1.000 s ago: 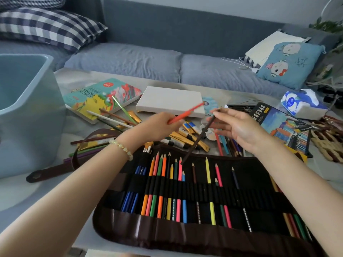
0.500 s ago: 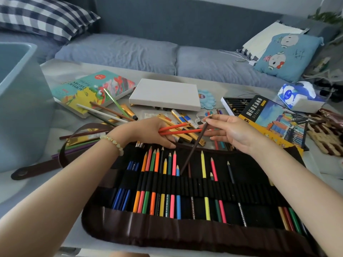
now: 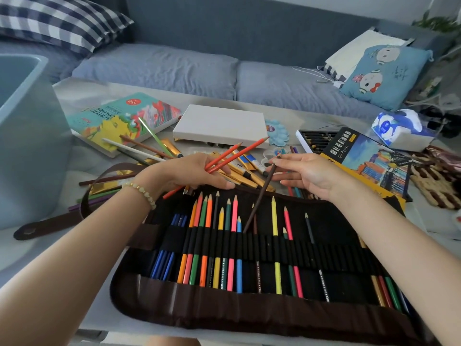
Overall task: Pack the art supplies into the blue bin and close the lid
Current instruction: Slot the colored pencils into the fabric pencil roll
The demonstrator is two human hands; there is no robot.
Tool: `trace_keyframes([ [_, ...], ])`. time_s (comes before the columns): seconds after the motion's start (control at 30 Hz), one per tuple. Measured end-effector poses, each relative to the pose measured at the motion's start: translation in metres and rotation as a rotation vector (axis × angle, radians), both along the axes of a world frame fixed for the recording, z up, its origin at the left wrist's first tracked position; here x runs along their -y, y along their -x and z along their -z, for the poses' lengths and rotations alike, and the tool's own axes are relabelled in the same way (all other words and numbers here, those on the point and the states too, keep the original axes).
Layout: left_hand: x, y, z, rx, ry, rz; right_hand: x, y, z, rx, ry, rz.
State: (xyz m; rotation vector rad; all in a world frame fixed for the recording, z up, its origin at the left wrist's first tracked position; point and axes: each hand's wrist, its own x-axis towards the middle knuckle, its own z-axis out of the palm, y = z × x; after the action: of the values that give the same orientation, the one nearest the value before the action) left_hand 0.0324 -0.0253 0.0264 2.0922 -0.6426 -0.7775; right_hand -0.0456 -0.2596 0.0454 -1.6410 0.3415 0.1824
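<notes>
An unrolled dark brown pencil roll [image 3: 262,310] lies in front of me with several coloured pencils in its loops. My left hand [image 3: 184,174] holds two orange-red pencils [image 3: 234,154] above the roll's top edge, tips pointing up right. My right hand [image 3: 309,173] pinches a dark brown pencil [image 3: 262,193] whose lower tip touches the roll's loops. The blue bin [image 3: 27,136] stands at the left edge, open, with no lid in view. Loose gold paint tubes [image 3: 244,171] and pencils lie between the hands.
On the table behind are an acrylic colours box [image 3: 119,118], a white canvas [image 3: 219,124], a flower palette [image 3: 277,129], an oil pastel box [image 3: 366,158] and a tissue pack [image 3: 401,128]. The roll's strap [image 3: 50,224] trails left. A sofa with cushions stands beyond.
My left hand went from one orange-red pencil to two and now sits at the roll's top edge. The brown pencil in my right hand has dropped to the loops.
</notes>
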Motion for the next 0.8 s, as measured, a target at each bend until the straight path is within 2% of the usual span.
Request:
trace_keyframes([
  [0.17,-0.001,0.0,-0.002,-0.025,0.093,0.021,-0.014,-0.019,-0.002,-0.02,0.195,-0.074],
  [0.3,0.0,0.002,-0.002,-0.022,0.137,0.028,-0.032,-0.028,-0.003,-0.144,0.374,-0.288],
  [0.37,0.0,0.003,0.0,-0.027,0.129,0.01,-0.036,-0.03,-0.003,-0.187,0.343,-0.324],
  [0.5,-0.002,0.001,0.0,-0.026,0.101,-0.011,-0.031,-0.032,-0.002,-0.198,0.097,-0.215],
  [0.67,-0.001,0.003,0.001,-0.024,0.126,-0.018,-0.032,-0.022,0.002,-0.228,0.266,-0.295],
  [0.8,-0.001,0.004,0.003,-0.018,0.114,-0.047,-0.036,-0.008,0.004,-0.122,0.302,-0.271],
])
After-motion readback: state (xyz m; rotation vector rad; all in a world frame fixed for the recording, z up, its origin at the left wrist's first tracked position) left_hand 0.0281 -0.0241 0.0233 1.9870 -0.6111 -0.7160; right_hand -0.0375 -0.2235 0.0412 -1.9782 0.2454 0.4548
